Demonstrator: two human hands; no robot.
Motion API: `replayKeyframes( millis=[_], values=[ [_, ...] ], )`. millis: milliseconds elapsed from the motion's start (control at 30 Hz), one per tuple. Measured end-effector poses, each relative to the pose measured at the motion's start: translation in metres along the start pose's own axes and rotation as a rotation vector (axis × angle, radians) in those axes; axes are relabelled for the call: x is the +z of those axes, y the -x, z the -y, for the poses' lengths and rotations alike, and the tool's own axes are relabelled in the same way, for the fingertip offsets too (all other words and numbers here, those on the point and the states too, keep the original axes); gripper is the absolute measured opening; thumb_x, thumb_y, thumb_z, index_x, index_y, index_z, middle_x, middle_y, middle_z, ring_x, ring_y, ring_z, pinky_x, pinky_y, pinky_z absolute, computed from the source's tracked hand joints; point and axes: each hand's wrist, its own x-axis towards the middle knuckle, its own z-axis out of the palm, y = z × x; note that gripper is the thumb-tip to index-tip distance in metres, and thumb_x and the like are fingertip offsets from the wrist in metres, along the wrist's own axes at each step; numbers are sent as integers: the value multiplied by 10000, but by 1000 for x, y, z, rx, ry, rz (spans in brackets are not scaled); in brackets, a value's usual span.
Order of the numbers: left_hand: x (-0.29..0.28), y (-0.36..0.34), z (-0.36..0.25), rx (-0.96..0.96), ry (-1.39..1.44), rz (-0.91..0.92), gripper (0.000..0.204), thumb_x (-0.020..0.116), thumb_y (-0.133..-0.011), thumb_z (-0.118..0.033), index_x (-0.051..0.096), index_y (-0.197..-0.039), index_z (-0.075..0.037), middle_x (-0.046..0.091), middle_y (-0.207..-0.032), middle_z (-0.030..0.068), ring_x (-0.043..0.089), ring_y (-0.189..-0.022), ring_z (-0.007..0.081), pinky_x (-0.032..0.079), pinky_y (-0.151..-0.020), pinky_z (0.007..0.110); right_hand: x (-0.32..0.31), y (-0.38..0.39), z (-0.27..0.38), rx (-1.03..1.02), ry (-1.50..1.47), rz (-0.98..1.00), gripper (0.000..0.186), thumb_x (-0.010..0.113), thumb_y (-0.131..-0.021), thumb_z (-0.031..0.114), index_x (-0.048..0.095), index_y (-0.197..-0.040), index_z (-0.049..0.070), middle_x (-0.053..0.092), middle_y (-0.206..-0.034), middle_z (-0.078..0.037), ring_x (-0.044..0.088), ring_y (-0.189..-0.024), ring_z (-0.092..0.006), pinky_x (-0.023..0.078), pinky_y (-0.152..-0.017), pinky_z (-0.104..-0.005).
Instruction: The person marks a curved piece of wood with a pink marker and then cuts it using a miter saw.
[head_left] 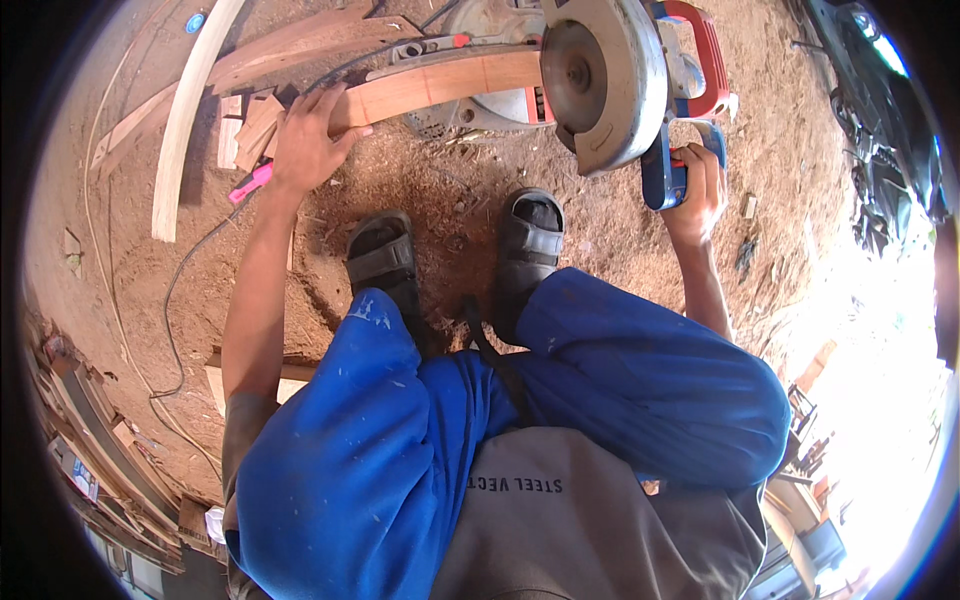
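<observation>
Squatting on the ground, I have a miter saw in front of me. My left hand [308, 140] grips the left end of a reddish wooden board [440, 88], fingers over its top and thumb along the near edge. Faint cross lines show on the board, which lies across the saw's grey base [500, 22]. Its right end goes out of sight behind the round blade guard [632, 75]. My right hand [697, 192] is closed around the blue trigger handle [662, 172] of the saw. Where the blade meets the board is hidden.
Short wood offcuts [258, 130] lie under my left wrist, near a pink plug [250, 183] on a dark cable [172, 330]. A pale strip [185, 140] and reddish planks [290, 48] lie at left. Sawdust covers the ground around my sandals [530, 235]. A motorcycle [880, 130] stands far right.
</observation>
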Motion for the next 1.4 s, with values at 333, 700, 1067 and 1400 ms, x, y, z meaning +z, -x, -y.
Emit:
replayKeyframes(
  millis=[333, 700, 1067, 1400],
  values=[
    [1, 0, 1, 0, 0, -1, 812, 810, -860, -503, 566, -1470, -26, 634, -1392, 228, 567, -1315, 401, 422, -1085, 551, 1, 1, 3, 14, 15, -7, 330, 825, -731, 80, 685, -1031, 83, 712, -1072, -96, 725, -950, -303, 584, -832, -395],
    [2, -1, 1, -4, -6, 0, 806, 808, -858, -507, 574, -1461, -26, 633, -1406, 219, 570, -1318, 407, 419, -1089, 562, 3, 2, 1, 0, 9, -26, 305, 842, -741, 95, 703, -1011, 69, 727, -1047, -125, 727, -912, -318, 584, -813, -400],
    [1, -2, 2, -3, 17, 2, 839, 799, -842, -558, 581, -1449, -22, 632, -1421, 202, 567, -1333, 406, 409, -1101, 592, 2, 3, 1, 10, -19, -17, 343, 826, -733, 61, 695, -1049, 70, 715, -1088, -132, 720, -947, -325, 582, -833, -410],
    [4, -1, 4, 38, 22, -37, 777, 820, -865, -457, 575, -1439, 6, 635, -1387, 229, 568, -1300, 437, 420, -1098, 558, 3, 1, 5, 7, 4, -31, 315, 817, -719, 63, 688, -1006, 70, 708, -1039, -95, 721, -914, -276, 569, -844, -386]
  ],
)
